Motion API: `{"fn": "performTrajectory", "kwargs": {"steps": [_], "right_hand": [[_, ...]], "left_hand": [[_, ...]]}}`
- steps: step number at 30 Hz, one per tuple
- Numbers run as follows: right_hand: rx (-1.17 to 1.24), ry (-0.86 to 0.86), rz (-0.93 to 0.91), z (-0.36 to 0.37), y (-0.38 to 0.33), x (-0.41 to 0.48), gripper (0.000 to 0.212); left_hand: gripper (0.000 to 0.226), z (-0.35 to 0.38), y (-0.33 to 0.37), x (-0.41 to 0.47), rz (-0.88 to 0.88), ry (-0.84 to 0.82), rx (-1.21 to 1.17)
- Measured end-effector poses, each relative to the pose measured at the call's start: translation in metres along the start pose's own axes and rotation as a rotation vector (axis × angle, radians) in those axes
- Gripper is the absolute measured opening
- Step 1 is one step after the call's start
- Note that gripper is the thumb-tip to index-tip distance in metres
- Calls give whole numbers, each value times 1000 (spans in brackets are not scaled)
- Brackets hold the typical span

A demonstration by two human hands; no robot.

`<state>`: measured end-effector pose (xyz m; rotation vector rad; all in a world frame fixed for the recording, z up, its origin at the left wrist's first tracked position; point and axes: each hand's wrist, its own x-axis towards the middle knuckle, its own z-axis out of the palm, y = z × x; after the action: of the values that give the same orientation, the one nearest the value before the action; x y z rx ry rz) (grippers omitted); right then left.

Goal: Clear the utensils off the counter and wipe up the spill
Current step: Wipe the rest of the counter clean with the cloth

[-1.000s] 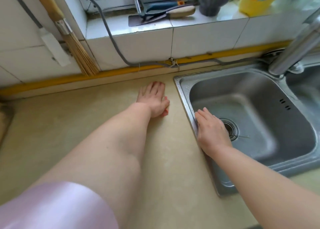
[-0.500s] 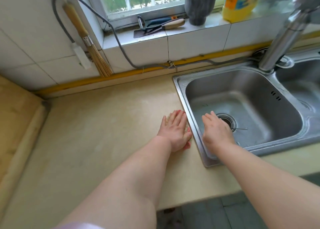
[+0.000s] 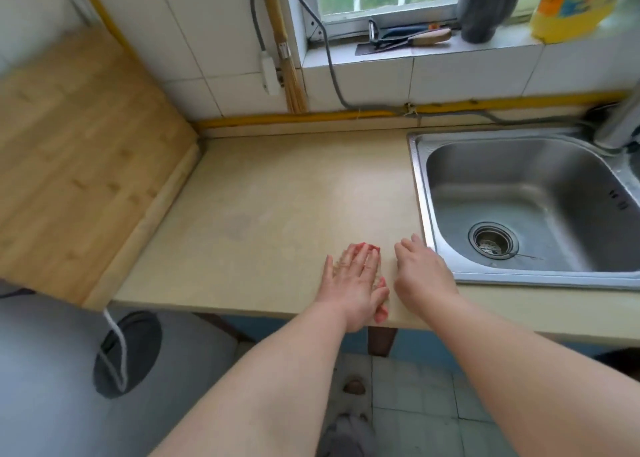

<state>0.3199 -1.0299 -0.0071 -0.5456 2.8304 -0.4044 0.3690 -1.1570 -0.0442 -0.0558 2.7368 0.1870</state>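
The left hand (image 3: pixel 353 283) is lying flat, fingers straight and released, on the pale beige stone counter (image 3: pixel 277 197) near its front edge, seemingly pushing wetness toward the stainless steel sink (image 3: pixel 420 197). The right hand (image 3: pixel 422 276) is sitting just beside it, fingers loosely bent, grasping nothing. The wooden-handled knife and peeler (image 3: pixel 408 37) are lying up on the white tiled windowsill (image 3: pixel 502 46), off the counter

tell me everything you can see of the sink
The sink is a brushed-steel basin with rounded corners, sunk into the beige counter. A round drain with a strainer sits in the floor, overflow slots in the right wall, a tap at the back right. It holds no dishes. The right hand rests beside its front left corner.
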Motion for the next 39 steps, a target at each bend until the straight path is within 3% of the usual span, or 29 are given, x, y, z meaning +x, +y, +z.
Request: {"fn": "performTrajectory", "kwargs": {"steps": [11, 15, 20, 25, 30, 35, 39], "right_hand": [[-63, -51, -167, 21, -56, 24, 52], [-59, -71, -215, 29, -79, 51, 50], [-65, -69, -238, 43, -108, 86, 41], [-100, -51, -310, 33, -112, 128, 46], [-113, -20, -183, 24, -83, 160, 40], [-101, 2, -39, 6, -30, 154, 49], [-82, 44, 85, -8, 10, 134, 37]], "left_hand": [[68, 2, -167, -54, -522, 40, -178], [69, -1, -228, -68, -715, 49, -231], [71, -13, -260, -45, -816, 69, -267], [73, -34, -281, -3, -833, 86, -262], [73, -56, -281, 50, -785, 105, -236], [74, -79, -226, 124, -523, 93, -159], [74, -89, -176, 154, -363, 59, -69]]}}
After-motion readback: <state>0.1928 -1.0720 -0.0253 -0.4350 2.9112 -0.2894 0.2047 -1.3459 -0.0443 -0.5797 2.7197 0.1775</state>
